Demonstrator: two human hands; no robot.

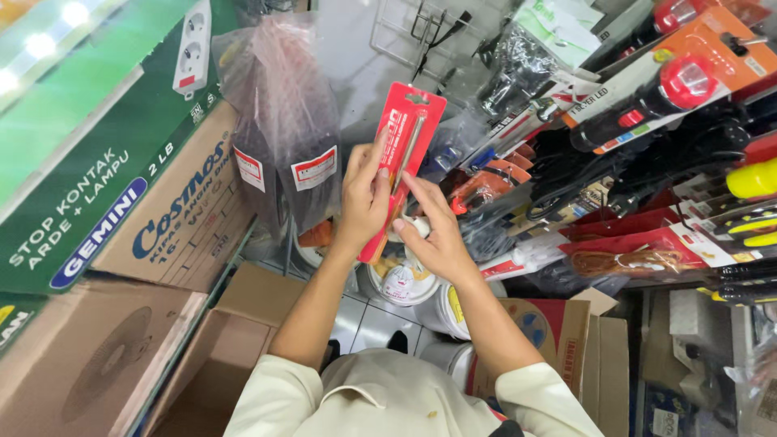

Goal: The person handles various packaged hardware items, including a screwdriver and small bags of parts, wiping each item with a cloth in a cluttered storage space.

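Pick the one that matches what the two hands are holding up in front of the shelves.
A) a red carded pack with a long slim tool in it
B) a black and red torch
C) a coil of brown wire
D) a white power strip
A: the left hand and the right hand both grip the red carded tool pack; the torch hangs untouched on the rack.
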